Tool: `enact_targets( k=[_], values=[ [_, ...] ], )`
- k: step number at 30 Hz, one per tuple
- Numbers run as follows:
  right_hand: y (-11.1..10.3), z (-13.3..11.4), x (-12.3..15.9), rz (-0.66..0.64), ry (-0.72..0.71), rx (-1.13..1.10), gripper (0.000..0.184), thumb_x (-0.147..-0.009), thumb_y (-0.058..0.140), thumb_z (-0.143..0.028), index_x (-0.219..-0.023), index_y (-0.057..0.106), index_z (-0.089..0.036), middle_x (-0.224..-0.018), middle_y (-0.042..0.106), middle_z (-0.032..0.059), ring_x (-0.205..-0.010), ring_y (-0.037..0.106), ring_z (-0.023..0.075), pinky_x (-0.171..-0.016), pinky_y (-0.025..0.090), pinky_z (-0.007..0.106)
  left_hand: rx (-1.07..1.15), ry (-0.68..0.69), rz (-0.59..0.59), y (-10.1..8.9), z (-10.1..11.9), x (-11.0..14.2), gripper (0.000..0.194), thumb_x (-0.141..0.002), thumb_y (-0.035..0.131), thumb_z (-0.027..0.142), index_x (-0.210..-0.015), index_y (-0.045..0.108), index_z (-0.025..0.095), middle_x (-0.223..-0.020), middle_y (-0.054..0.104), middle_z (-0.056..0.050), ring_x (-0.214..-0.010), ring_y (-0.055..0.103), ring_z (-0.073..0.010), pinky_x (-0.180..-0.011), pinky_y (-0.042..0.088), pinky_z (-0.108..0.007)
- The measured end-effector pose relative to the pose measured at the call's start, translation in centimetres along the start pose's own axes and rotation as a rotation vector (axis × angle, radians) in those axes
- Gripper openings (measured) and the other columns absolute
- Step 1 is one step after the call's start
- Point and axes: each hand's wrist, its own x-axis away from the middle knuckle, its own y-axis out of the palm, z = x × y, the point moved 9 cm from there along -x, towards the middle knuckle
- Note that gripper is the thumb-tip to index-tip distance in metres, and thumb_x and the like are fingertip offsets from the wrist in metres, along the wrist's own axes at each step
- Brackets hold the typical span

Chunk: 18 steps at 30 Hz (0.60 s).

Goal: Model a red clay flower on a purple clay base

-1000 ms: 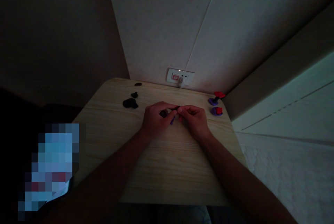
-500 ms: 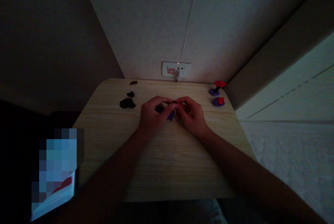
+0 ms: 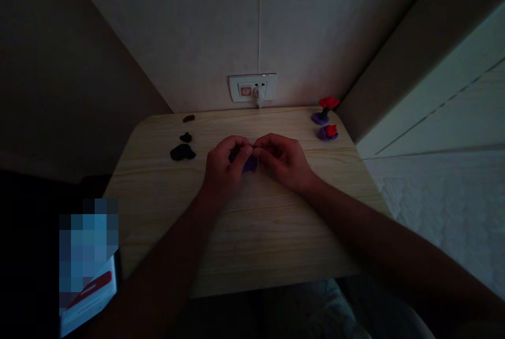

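Near the middle of the table, my left hand [image 3: 224, 165] and my right hand [image 3: 282, 162] meet at their fingertips. Both are closed in a pinch on a small dark piece of what looks like modelling clay [image 3: 253, 147], mostly hidden by the fingers. Just below the fingertips, between the hands, a purple clay-like piece [image 3: 250, 164] shows; whether it is held or lies on the table I cannot tell. Something dark also shows inside the curl of my left hand.
Left of the hands lie a large black lump [image 3: 182, 152], a smaller black lump [image 3: 185, 137] and a dark strip [image 3: 189, 118]. At right stand a red flower shape on a purple base [image 3: 329, 103] and a red-and-purple shape [image 3: 330, 131]. A wall socket [image 3: 252, 88] holds a plug. A lit screen [image 3: 90, 297] is lower left.
The view has turned, so the table and wall sit differently in it. My hands stay together at the fingertips, still pinching. More of the purple piece shows below them than a second ago.
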Motion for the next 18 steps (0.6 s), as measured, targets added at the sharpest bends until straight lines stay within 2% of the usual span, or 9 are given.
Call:
enact_targets(
  k=[4, 8, 14, 18],
  values=[
    [0.4, 0.6, -0.4, -0.013, 0.067, -0.189, 0.037, -0.081, 0.079, -0.049, -0.087, 0.064, -0.016, -0.065, 0.062, -0.0020, -0.054, 0.056, 0.0101, -0.052, 0.045, 0.024, 0.180, -0.084, -0.034, 0.5, -0.6, -0.2, 0.018, -0.088, 0.067, 0.035, -0.083, 0.065, 0.018, -0.060, 0.057, 0.003, -0.051, 0.050, -0.0108, -0.049, 0.038, -0.024],
    [0.9, 0.7, -0.3, -0.027, 0.075, -0.265, 0.037, -0.082, 0.079, -0.049, -0.086, 0.062, -0.017, -0.065, 0.062, -0.0029, -0.053, 0.056, 0.0094, -0.051, 0.045, 0.023, 0.320, -0.145, -0.042, 1.0, -1.4, -0.2, 0.021, -0.088, 0.067, 0.039, -0.084, 0.066, 0.018, -0.055, 0.055, 0.004, -0.045, 0.047, -0.0102, -0.043, 0.036, -0.024],
    [-0.2, 0.8, -0.2, 0.078, 0.037, -0.110, 0.038, -0.073, 0.087, -0.046, -0.091, 0.068, -0.019, -0.075, 0.067, -0.0013, -0.062, 0.061, 0.0113, -0.057, 0.049, 0.024, 0.228, -0.094, 0.091, -0.2, -1.2, -0.3, 0.014, -0.083, 0.074, 0.032, -0.085, 0.070, 0.019, -0.064, 0.061, 0.003, -0.050, 0.051, -0.0087, -0.047, 0.040, -0.022],
    [-0.8, 0.8, -0.1, 0.117, 0.040, -0.044, 0.037, -0.070, 0.087, -0.049, -0.086, 0.074, -0.019, -0.080, 0.075, 0.0032, -0.071, 0.068, 0.0162, -0.065, 0.054, 0.029, 0.209, -0.098, 0.094, -0.3, -0.9, -0.2, 0.011, -0.081, 0.075, 0.030, -0.083, 0.072, 0.019, -0.066, 0.064, 0.002, -0.053, 0.054, -0.0096, -0.050, 0.043, -0.022]
  ],
)
